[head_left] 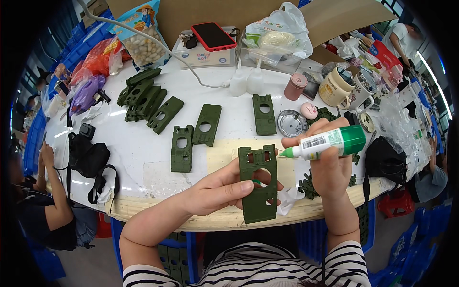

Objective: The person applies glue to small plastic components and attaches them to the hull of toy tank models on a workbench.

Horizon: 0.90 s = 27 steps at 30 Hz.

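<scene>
My left hand (pixel 214 193) is closed around a dark green plastic tank hull part (pixel 259 210), thumb on its face beside the large round hole. The part is held upright over the table's near edge. In my right hand (pixel 333 174) is a glue bottle (pixel 321 144) with a white label and green ends, lying nearly level. Its pointed green nozzle faces left, close to the part's upper right edge; whether they touch I cannot tell. Similar hull parts lie farther off: one (pixel 264 115) straight ahead, two (pixel 207 125) left of it, and a stacked pile (pixel 146 98) at the far left.
Small green pieces (pixel 310 185) lie partly behind my right hand. Two white squeeze bottles (pixel 246 82), a pink tin (pixel 296 86), a round metal dish (pixel 292 123) and mugs (pixel 336 87) stand beyond. A red-cased phone (pixel 213 37) rests on a box. Another person (pixel 48 205) sits at left.
</scene>
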Each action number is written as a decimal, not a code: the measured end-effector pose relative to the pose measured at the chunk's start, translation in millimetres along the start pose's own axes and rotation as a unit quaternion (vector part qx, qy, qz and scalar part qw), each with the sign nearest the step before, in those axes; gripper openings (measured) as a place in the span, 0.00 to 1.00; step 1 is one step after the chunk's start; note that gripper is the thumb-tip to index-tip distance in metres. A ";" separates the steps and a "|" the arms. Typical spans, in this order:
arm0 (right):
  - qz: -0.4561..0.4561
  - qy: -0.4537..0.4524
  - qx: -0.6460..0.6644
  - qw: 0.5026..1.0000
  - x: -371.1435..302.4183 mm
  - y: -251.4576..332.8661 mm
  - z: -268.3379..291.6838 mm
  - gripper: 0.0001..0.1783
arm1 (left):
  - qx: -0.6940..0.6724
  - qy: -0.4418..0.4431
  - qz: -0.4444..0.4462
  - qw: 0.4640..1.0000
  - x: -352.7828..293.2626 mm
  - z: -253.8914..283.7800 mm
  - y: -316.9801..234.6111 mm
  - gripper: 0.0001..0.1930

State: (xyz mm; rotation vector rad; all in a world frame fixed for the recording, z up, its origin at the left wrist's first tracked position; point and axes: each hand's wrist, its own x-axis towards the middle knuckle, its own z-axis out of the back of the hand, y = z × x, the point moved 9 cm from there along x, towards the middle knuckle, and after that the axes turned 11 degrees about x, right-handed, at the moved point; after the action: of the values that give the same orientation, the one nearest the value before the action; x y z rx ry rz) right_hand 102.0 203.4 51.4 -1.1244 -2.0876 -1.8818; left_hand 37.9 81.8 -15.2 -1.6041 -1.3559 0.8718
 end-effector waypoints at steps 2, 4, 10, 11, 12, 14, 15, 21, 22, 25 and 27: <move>0.001 -0.032 0.048 0.998 0.4 -1.9 9.5 0.23 | -0.001 -0.014 0.003 1.000 0.2 0.5 0.5 0.35; -0.005 -0.057 0.086 0.995 0.4 -3.4 15.8 0.21 | 0.002 -0.021 0.002 1.000 -0.6 1.3 0.8 0.35; -0.013 -0.092 0.139 0.986 -1.2 -10.4 26.5 0.19 | 0.035 -0.060 -0.061 0.996 -9.0 18.9 -19.2 0.25; -0.009 -0.098 0.141 0.985 -1.5 -12.0 28.7 0.18 | 0.045 -0.090 -0.070 0.992 -13.6 26.9 -26.3 0.25; -0.003 -0.099 0.149 0.984 -2.1 -12.5 33.4 0.17 | 0.090 -0.143 -0.070 0.983 -22.8 40.7 -35.1 0.23; 0.000 -0.107 0.157 0.982 -2.0 -12.1 39.0 0.17 | 0.112 -0.226 -0.090 0.963 -51.6 66.1 -48.7 0.21; 0.001 -0.111 0.160 0.981 -2.0 -11.8 40.8 0.17 | 0.132 -0.276 -0.091 0.948 -72.0 81.1 -52.3 0.20; -0.004 -0.102 0.162 0.981 -3.9 -12.6 36.9 0.17 | 0.231 -0.476 0.052 0.847 -179.2 146.6 -38.7 0.21; -0.006 -0.105 0.158 0.982 -4.4 -12.7 35.9 0.17 | 0.242 -0.495 0.072 0.831 -187.6 152.6 -34.0 0.22; -0.009 -0.106 0.149 0.983 -3.4 -12.4 31.7 0.17 | 0.270 -0.528 0.105 0.798 -194.9 168.4 -20.6 0.23; -0.008 -0.109 0.148 0.983 -3.7 -13.6 32.3 0.17 | 0.295 -0.537 0.110 0.782 -191.0 175.7 -18.8 0.23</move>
State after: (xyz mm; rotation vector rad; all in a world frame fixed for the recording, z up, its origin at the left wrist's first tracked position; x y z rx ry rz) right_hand 109.1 231.4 31.2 -1.2878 -2.3954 -1.4440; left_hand -160.7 -76.8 -70.9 -0.7009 -1.3401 2.3112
